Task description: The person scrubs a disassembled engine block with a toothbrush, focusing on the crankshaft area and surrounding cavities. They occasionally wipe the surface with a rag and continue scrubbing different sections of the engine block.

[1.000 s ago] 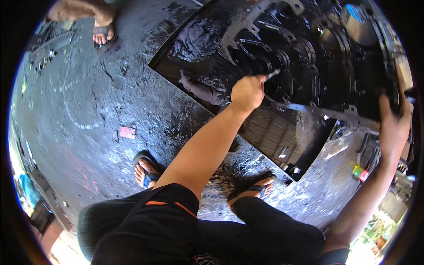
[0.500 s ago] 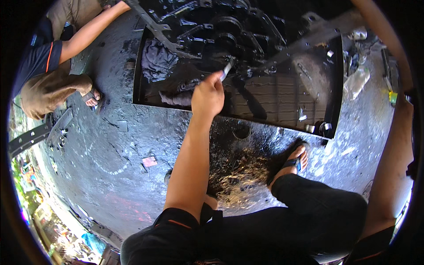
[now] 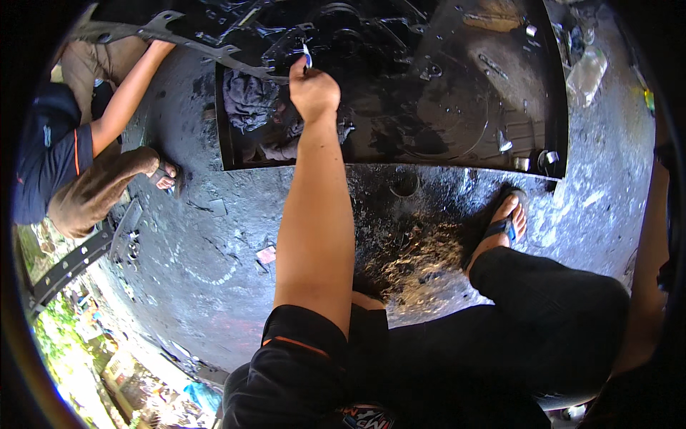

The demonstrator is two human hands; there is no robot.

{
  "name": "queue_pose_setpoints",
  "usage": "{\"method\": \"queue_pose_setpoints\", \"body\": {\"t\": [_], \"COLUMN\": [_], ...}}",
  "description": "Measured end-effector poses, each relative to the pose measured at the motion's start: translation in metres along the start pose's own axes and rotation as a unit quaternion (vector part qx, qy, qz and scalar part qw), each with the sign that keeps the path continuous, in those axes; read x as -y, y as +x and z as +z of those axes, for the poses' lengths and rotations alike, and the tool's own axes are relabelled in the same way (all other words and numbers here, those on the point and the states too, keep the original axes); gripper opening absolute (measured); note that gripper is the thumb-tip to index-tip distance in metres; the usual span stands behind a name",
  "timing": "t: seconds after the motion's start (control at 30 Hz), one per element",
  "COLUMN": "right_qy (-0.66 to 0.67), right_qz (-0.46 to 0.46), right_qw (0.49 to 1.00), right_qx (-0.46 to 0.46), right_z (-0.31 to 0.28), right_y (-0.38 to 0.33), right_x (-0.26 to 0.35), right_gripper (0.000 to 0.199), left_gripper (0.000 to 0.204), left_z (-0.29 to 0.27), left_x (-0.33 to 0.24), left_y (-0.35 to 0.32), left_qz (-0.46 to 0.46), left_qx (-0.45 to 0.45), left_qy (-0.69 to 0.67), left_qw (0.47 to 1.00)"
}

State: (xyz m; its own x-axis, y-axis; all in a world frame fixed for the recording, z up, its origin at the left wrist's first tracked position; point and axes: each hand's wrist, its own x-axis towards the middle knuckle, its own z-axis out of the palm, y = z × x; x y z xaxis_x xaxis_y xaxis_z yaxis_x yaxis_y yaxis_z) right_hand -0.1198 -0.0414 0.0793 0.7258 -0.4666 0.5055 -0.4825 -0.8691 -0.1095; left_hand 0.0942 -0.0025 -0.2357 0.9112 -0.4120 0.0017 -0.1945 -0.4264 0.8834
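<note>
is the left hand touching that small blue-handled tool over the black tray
Touching. The head view shows the left hand closed around the small tool, whose blue and pale end sticks up from the fist above the oily black tray.

Black oily tray [image 3: 550, 107], grey rag [image 3: 246, 96], blue sandal strap [image 3: 500, 227].

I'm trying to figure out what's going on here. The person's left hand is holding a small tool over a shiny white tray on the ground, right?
Not quite: the tray is black and oily, not white. The head view shows the left hand closed around a small tool over that black tray lying on the ground.
</note>
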Motion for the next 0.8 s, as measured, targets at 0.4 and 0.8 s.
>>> {"method": "queue_pose_setpoints", "body": {"t": [0.4,0.8], "right_qy": [0.109,0.124], "right_qz": [0.041,0.044], "right_qw": [0.993,0.991], "right_qx": [0.005,0.004], "right_z": [0.045,0.05], "right_y": [-0.082,-0.085], "right_x": [0.058,0.057], "right_gripper": [0.047,0.044], "left_gripper": [0.032,0.029], "left_z": [-0.034,-0.031], "left_x": [0.005,0.002], "left_y": [-0.013,-0.01], "left_qz": [0.089,0.19], "left_qx": [-0.028,-0.087], "left_qy": [0.103,0.079], "left_qw": [0.99,0.975]}}
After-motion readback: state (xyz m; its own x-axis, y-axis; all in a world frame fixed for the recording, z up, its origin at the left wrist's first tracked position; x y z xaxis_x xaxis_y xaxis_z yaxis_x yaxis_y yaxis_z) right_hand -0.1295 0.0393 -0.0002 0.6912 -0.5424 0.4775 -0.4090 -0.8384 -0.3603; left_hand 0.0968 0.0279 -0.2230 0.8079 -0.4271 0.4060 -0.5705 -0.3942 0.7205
